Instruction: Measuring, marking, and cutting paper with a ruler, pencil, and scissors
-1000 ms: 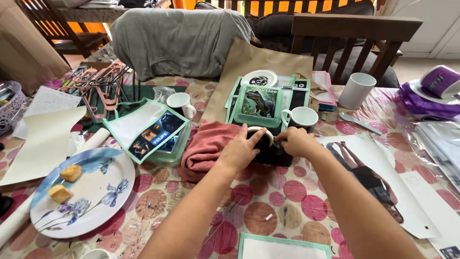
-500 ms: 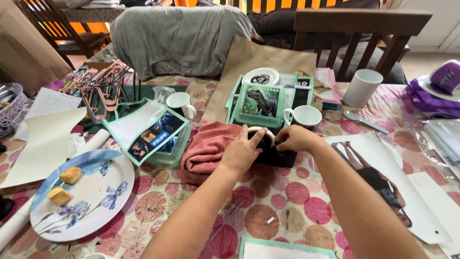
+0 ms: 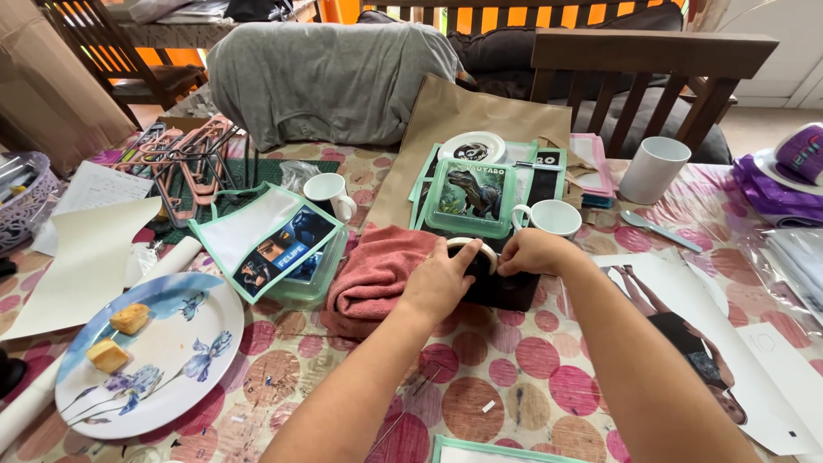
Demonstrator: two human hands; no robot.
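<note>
A: Your left hand (image 3: 441,283) and right hand (image 3: 530,251) are both closed on the white ceramic mug (image 3: 471,250), fingers pinching its rim from either side.

B: Where does the mug sit?

A: In the black boxy holder (image 3: 506,287) at the middle of the table with the pink polka-dot plastic cover (image 3: 506,394), just beside the crumpled pink towel (image 3: 377,274), which your left wrist crosses. Most of the mug is hidden by your fingers, so I cannot tell how deep it sits.

B: What might go wrong?

A: I'd judge the rim grip is the weak point. You hold only the lip with fingertips, and glazed ceramic is slick; if one hand pulls harder, the mug could twist or slip.

B: Anything close enough to get knocked?

A: Yes. A second white mug (image 3: 550,219) stands just beyond your right hand, touching the green square lid with a dinosaur print (image 3: 471,197). A sudden jerk of your right elbow could tip it. The blue-flowered plate with two yellow cake pieces (image 3: 150,360) lies well apart to your left, out of harm's way.
</note>
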